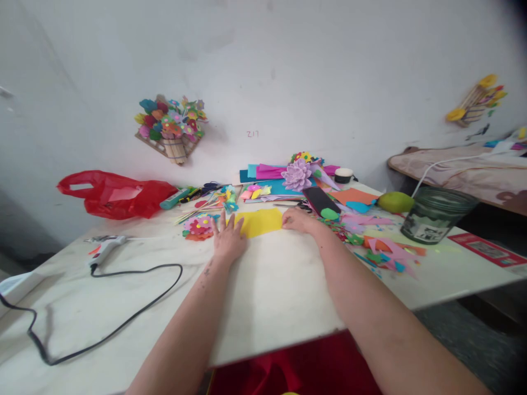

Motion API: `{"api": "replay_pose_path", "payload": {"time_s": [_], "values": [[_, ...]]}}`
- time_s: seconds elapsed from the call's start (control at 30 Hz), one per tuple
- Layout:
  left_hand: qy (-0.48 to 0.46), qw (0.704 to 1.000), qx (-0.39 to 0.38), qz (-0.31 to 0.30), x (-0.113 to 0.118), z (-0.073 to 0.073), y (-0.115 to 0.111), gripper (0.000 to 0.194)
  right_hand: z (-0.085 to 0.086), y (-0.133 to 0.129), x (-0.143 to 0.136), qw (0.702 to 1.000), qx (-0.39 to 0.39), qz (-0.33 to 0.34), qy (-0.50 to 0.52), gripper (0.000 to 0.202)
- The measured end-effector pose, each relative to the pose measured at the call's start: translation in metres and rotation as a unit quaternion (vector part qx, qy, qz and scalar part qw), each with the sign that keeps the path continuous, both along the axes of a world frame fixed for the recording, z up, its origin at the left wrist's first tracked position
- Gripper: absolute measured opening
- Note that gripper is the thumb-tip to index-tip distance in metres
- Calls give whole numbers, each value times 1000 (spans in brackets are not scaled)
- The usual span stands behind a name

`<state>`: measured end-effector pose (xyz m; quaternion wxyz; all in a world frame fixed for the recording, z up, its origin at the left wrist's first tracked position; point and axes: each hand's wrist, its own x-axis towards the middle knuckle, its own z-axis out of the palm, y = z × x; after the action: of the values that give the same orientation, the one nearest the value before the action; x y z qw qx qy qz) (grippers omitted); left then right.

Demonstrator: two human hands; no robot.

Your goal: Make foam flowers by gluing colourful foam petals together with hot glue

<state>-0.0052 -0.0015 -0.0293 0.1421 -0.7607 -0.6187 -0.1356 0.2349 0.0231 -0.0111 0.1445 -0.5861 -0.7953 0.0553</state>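
Note:
A yellow sheet (263, 222), paper or felt, lies flat on the white table (284, 291) in front of me. My left hand (229, 237) rests on its left end with the fingers spread. At the opposite end, my right hand (297, 219) has its thumb and fingers pinched together on the edge of the sheet. Pink and red cut-out flowers (197, 226) lie just left of my left hand. Beyond the right hand are scissors (304, 205), partly hidden, and a black phone (321, 202).
On the left are a glue gun (107, 249) with a looping black cord and a red plastic bag (119, 195). To the right, coloured scraps (387, 252), a green fruit (395, 203) and a dark green jar (436, 216) stand near the edge. A lilac flower (297, 175) sits at the back.

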Motion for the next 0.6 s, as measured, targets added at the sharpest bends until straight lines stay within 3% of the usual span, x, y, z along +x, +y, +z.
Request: {"api": "replay_pose_path", "payload": {"time_s": [0.1, 0.23, 0.43, 0.6], "values": [[-27, 993, 30, -114, 6, 5, -3, 41, -5, 5, 1, 1000, 10, 23, -5, 16], [-62, 975, -16, -213, 20, 9, -7, 32, -9, 8, -1, 998, 38, 41, -7, 18], [-29, 972, -68, -221, 33, 19, -3, 26, -5, 4, -6, 998, 26, 50, -14, 16], [-53, 980, -87, -173, 41, 21, 5, 22, -2, 1, -9, 999, 7, 41, -11, 17]]}}
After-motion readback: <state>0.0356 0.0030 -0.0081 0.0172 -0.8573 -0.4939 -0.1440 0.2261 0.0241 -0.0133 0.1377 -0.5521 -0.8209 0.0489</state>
